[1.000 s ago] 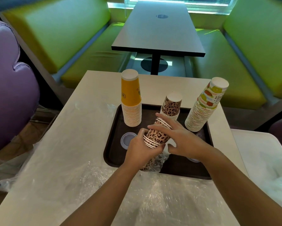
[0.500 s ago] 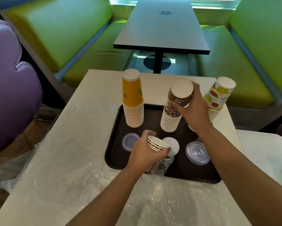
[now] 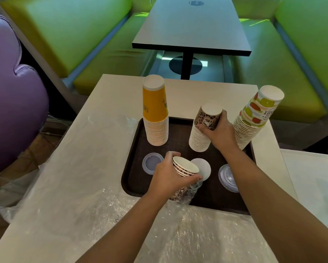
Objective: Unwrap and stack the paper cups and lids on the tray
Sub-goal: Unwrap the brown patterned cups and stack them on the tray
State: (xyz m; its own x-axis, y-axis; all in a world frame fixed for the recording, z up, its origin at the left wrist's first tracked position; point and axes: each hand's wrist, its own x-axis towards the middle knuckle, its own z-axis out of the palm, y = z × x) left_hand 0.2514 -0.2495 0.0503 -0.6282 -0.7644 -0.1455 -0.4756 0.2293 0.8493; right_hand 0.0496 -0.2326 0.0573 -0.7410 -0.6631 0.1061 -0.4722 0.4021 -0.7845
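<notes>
Change: right hand (image 3: 219,132) lower on the leopard stack (image 3: 202,133) than half a second ago, off the top cup's base and onto its side; left hand (image 3: 169,175) much as before, same bundle in the same spot.
Right grip: closed round the top cup of the leopard stack, thumb on the near face, fingers behind.
Left grip: closed round the wrapped leopard cups (image 3: 185,168), open mouths tilted up and to the right, lower end in crinkled clear wrap (image 3: 187,192) at the tray's near edge.
Tray (image 3: 132,149): dark brown, on the pale tabletop (image 3: 110,95).
Yellow stack (image 3: 155,111): upside down, upright, far left corner of the tray.
Leopard stack: upside down, middle of the tray's far side.
Fruit-print stack (image 3: 256,118): upside down, leaning right, at the tray's far right edge, just beside the right hand.
Lids: clear lid (image 3: 151,163) near left, touching the left hand; white lid (image 3: 204,168) just right of the held cups; ribbed clear lid (image 3: 226,177) partly under the right forearm.
Plastic sheet (image 3: 83,196): loose and wrinkled over the near tabletop, draping off the left edge.
Beyond: dark table (image 3: 191,29) between green benches (image 3: 68,29); purple seat (image 3: 11,92) at left.
</notes>
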